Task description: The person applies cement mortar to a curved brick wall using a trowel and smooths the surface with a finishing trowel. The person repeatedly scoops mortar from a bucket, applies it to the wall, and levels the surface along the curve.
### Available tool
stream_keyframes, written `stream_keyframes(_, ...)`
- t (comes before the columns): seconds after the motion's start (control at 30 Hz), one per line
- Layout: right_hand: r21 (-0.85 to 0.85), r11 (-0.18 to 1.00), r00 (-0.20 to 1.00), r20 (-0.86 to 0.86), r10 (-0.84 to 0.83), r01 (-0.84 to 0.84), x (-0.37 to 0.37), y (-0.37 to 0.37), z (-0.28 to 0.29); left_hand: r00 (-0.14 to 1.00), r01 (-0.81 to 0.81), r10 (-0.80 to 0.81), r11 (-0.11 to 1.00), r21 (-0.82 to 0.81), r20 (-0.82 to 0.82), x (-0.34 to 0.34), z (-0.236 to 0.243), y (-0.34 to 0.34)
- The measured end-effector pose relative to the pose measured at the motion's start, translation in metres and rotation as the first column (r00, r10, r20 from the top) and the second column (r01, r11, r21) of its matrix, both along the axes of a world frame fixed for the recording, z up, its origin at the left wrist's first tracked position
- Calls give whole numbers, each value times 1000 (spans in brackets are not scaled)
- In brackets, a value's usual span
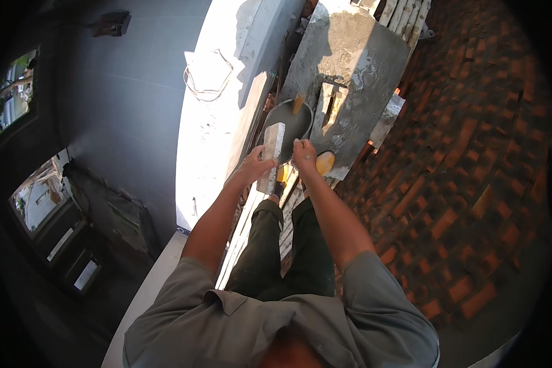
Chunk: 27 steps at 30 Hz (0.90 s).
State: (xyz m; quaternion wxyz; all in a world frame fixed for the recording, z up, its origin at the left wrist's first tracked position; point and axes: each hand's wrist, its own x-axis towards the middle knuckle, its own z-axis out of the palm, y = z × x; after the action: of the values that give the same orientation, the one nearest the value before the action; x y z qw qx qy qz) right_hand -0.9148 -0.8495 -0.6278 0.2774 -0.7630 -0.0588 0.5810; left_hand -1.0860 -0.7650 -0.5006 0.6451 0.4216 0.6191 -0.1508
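Observation:
In my left hand (pixel 253 166) is a long, narrow, cement-caked slab (pixel 270 161), gripped by its side with the thumb on top. It looks like a plastering float or a block; its underside is hidden. My right hand (pixel 305 154) is closed beside it, knuckles up, and what it holds, if anything, I cannot make out. Just beyond both hands sits a round dark pan (pixel 295 122) with grey mortar in it, a wooden handle (pixel 298 104) sticking up at its rim. A yellow rounded thing (pixel 325 162) lies right of my right hand, its kind unclear.
A mortar-smeared board (pixel 365 80) carries a tool with a pale frame (pixel 333 102). Sunlit white ledge (pixel 205 129) runs along the left, with a loop of wire (pixel 208 76). Beneath my legs are narrow planks (pixel 245 227). Lower down on the right spreads a tiled roof (pixel 448 165).

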Motion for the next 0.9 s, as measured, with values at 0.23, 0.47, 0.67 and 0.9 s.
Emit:
stream_keyframes(0.23, -159, 987, 980, 193, 51, -20, -4, 65, -66, 950, 179, -127, 971, 162, -286, 30, -151, -7)
stream_keyframes(0.47, -156, 949, 928, 302, -218, 274, -37, 91, -153, 905, 336, -235, 907, 255, -355, 41, -248, -27)
stream_keyframes(0.67, -351, 821, 880, 21, -474, 450, -37, 88, -217, 970, 140, -55, 922, 361, -235, 19, -283, -53)
stream_keyframes(0.9, -325, 822, 837, -137, -529, 467, -26, 79, -208, 989, -60, 90, 971, 233, -119, 8, -285, -41)
